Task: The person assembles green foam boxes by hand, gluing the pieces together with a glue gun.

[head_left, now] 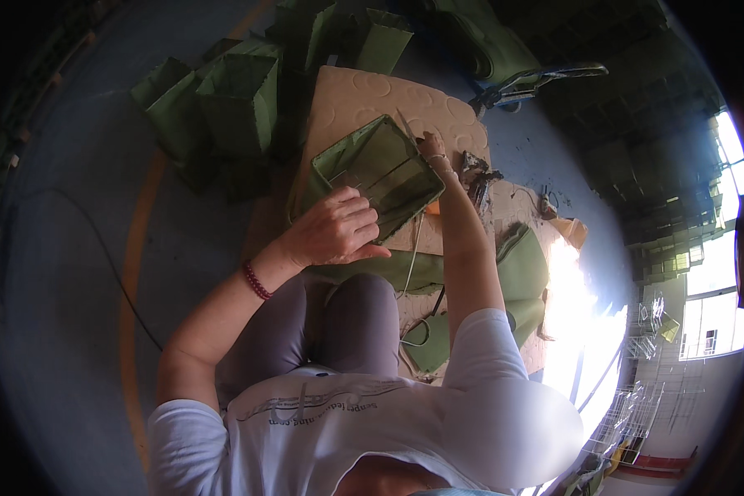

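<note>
A green open-topped box (pixel 364 153) with four slanting sides is tilted over my lap, its opening toward me. My left hand (pixel 339 223), a beaded bracelet on its wrist, is at the box's near-left edge. Its fingers are curled closed, and what lies inside them is hidden. Beyond the box's right edge, my right hand (pixel 431 147) is closed around a thin pointed tool (pixel 407 124) whose tip points away and to the left. The fingers partly hide its grip, so its exact kind is unclear. Green sheet material (pixel 388 271) lies just under the box.
Several similar green boxes (pixel 240 95) stand on the floor at far left. A tan padded mat (pixel 364 87) lies beneath the work. Dark tools (pixel 479 175) sit right of my forearm, near green pieces (pixel 521 273). A cable (pixel 103 248) crosses the left floor.
</note>
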A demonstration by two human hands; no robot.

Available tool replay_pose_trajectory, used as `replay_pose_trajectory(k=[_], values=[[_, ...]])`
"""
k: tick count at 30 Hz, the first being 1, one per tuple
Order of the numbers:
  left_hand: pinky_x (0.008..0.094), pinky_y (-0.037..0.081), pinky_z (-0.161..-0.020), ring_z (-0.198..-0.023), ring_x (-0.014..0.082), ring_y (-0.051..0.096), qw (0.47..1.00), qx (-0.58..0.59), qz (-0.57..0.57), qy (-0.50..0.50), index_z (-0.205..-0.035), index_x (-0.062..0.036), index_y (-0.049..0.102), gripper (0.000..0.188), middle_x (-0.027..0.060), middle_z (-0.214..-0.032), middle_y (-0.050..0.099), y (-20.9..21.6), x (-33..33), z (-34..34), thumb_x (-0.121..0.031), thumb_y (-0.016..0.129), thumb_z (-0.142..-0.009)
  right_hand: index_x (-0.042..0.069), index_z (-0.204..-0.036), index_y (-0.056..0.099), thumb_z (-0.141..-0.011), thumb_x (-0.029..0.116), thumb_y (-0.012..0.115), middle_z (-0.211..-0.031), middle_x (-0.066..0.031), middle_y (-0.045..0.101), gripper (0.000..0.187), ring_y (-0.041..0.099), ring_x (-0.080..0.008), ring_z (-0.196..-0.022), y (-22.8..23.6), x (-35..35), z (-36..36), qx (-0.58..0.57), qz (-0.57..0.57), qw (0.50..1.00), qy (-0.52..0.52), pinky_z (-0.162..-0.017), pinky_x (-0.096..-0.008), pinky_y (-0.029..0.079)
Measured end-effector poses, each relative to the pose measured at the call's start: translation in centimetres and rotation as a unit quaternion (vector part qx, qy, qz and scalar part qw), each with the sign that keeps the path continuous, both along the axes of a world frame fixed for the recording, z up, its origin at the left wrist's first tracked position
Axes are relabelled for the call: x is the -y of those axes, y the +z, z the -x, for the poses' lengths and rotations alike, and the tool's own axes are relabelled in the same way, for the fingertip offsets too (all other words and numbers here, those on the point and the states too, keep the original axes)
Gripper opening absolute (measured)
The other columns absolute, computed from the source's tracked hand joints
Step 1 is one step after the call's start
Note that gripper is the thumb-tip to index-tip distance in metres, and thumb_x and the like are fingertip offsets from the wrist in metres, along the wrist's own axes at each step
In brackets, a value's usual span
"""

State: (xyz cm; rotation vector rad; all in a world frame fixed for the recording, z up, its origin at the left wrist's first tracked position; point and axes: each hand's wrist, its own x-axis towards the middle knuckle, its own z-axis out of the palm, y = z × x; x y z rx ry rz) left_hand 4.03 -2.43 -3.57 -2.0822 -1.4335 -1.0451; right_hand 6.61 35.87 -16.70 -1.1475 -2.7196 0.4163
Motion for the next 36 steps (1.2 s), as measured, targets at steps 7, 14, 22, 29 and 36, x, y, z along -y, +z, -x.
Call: replay_pose_trajectory(k=[7,14,22,29,36], values=[[0.0330,0.044,-0.078,-0.069,0.0178,0.054,0.999,0.003,0.034,-0.010,-0.066,-0.0106,0.054,0.037,0.0012,-0.069,0.052,0.6,-1.4,-0.5,-0.040,0.065,-0.085,0.006,-0.116,0.064,-0.076,0.008,0.067,-0.103,-0.0182,0.068,0.040,0.064,-0.0337,-0.101,-0.2,-3.8,-2.3,-0.065,-0.004,0.993,0.097,-0.088,-0.0404,0.052],[0.0355,0.043,-0.085,-0.070,0.0210,0.055,0.998,0.048,0.050,-0.001,-0.061,-0.0083,0.054,0.035,0.0038,-0.065,0.051,0.7,0.2,0.7,-0.031,0.068,-0.083,-0.005,-0.119,0.059,-0.091,0.024,0.064,-0.106,-0.0105,0.067,0.040,0.065,-0.0195,-0.100,13.4,5.1,-1.0,-0.355,0.445,0.808,0.154,-0.085,-0.0314,0.054],[0.0378,0.050,-0.075,-0.084,0.0220,0.064,0.945,0.316,0.052,0.069,-0.086,0.0056,0.063,0.034,0.0099,-0.084,0.064,5.4,-1.7,4.6,-0.028,0.062,-0.091,-0.009,-0.111,0.061,-0.097,0.029,0.055,-0.103,-0.0120,0.068,0.041,0.061,-0.0182,-0.093,15.7,15.3,-9.3,-0.269,0.244,0.921,0.143,-0.085,-0.0310,0.048],[0.0465,0.050,-0.076,-0.095,0.0414,0.063,0.889,0.047,0.404,0.209,-0.091,0.0095,0.062,0.033,0.0286,-0.099,0.063,6.0,-8.4,9.9,-0.023,0.062,-0.088,-0.002,-0.096,0.064,-0.090,0.017,0.057,-0.076,-0.0262,0.059,0.021,0.059,-0.0406,-0.073,15.4,17.3,-8.6,-0.273,0.084,0.942,0.175,-0.068,-0.0399,0.047],[0.0459,0.050,-0.077,-0.090,0.0397,0.064,0.924,0.161,0.223,0.265,-0.108,0.0073,0.058,0.032,0.0261,-0.088,0.064,8.9,-6.4,7.7,-0.017,0.060,-0.086,0.001,-0.097,0.067,-0.091,0.017,0.057,-0.080,-0.0229,0.064,0.021,0.063,-0.0406,-0.081,23.0,15.6,-6.6,-0.251,-0.066,0.943,0.207,-0.073,-0.0433,0.050]])
